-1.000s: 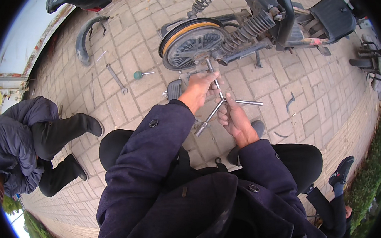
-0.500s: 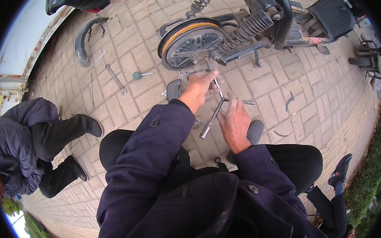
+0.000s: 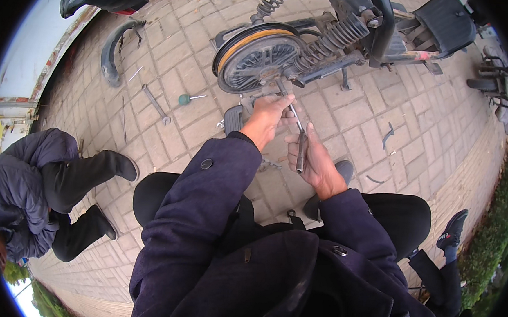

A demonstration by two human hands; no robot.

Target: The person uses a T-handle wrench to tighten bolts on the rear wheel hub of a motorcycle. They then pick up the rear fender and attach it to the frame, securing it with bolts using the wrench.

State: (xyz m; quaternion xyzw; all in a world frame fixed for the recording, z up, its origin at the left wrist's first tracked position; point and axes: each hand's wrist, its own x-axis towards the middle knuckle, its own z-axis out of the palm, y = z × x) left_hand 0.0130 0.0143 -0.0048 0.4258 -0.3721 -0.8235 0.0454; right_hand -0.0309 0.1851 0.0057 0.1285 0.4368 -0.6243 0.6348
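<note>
Brick pavement (image 3: 170,101), person crouched over it in a dark coat. Stripped scooter frame (image 3: 384,33) lies at top, its rear wheel (image 3: 260,57) with yellow rim band and a coil shock (image 3: 337,36) facing the hands. Second person in a dark jacket (image 3: 25,185) squats at left, well apart. Loose black fender (image 3: 112,54) upper left, a spanner (image 3: 155,103) and a green-handled screwdriver (image 3: 188,99) on the bricks near it.

Cross wrench (image 3: 294,117), metal, long axis running from the wheel hub down toward the person. Right hand (image 3: 315,162) has its grip wrapped closed around the near vertical bar of the wrench, fist tight. Left hand (image 3: 268,116) sits on the far end by the hub, fingers curled around the shaft, probably pinching it, though the fingertips are partly hidden. Left hand is nearer the wheel; the hub lies straight ahead of both hands along the wrench axis, far tip touching or just beside it.
</note>
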